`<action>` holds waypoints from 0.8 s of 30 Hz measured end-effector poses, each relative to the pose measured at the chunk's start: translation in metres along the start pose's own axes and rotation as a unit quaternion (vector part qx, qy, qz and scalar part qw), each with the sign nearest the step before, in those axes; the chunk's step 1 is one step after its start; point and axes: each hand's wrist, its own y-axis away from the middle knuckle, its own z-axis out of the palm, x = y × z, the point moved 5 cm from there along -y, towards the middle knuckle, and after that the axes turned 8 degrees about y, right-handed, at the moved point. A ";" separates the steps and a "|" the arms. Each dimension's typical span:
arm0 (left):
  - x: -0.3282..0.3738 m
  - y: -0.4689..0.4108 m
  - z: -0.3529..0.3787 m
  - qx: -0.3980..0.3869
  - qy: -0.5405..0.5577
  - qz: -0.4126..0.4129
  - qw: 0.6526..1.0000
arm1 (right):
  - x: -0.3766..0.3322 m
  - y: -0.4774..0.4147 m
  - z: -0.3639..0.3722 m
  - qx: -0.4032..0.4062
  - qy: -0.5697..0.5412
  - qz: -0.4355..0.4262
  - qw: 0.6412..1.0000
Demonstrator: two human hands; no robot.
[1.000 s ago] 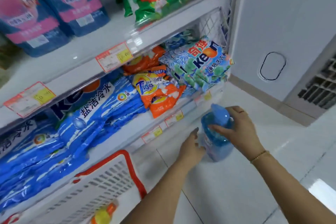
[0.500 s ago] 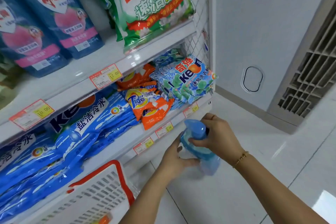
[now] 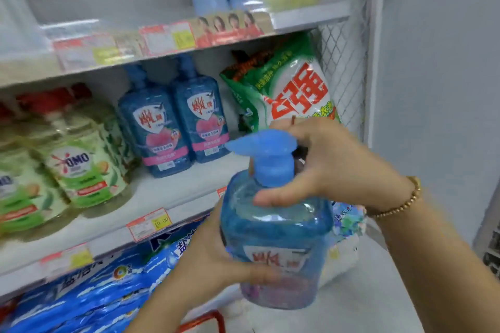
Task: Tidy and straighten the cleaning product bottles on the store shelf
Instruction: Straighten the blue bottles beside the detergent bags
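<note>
Blue pump bottle [image 3: 276,238], translucent with a red-lettered label and a paler blue pump cap, is held before the middle shelf [image 3: 167,197], my left hand [image 3: 213,259] curled round its body and my right hand [image 3: 332,167] gripping its neck.

A translucent blue pump bottle [image 3: 276,238] has a solid mid-blue pump top [image 3: 270,159] and a white label [image 3: 278,259] with red characters above a pink patch. Two dark blue bottles [image 3: 154,127] on the white shelf [image 3: 167,192] carry white shield labels, red lettering and pink bands. A green-and-white bag [image 3: 292,92] bears large red characters. Pale green OMO bottles [image 3: 81,159] have red caps. Price tags [image 3: 150,223] are red, white and yellow. Bright blue bags [image 3: 89,289] show white characters. A bracelet [image 3: 400,205] is made of gold beads.
</note>
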 end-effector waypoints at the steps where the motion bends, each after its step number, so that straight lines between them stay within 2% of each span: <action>1: 0.017 -0.003 -0.012 0.022 0.001 0.011 1.000 | -0.007 -0.015 -0.009 0.002 -0.014 0.005 1.000; 4: 0.048 -0.015 -0.050 0.066 0.011 0.025 0.997 | -0.007 -0.047 -0.024 0.052 -0.099 0.060 0.992; 6: 0.055 -0.021 -0.067 0.061 0.033 -0.002 0.998 | 0.001 -0.060 -0.017 0.091 -0.149 0.108 0.979; 8: 0.051 -0.019 -0.076 0.044 0.068 -0.049 0.996 | 0.007 -0.069 0.002 0.093 -0.196 0.149 0.965; 11: 0.037 -0.011 -0.083 0.055 0.118 -0.087 0.988 | 0.018 -0.077 0.020 0.085 -0.183 0.173 0.964; 14: 0.023 -0.016 -0.097 0.127 0.184 -0.116 0.968 | 0.033 -0.072 0.027 0.065 -0.178 0.192 0.963; 19: 0.029 -0.059 -0.122 0.196 0.211 -0.136 0.948 | 0.070 -0.062 0.057 0.050 -0.178 0.208 0.960; 24: 0.036 -0.119 -0.137 0.245 0.209 -0.138 0.937 | 0.105 -0.081 0.077 -0.020 -0.095 0.226 0.969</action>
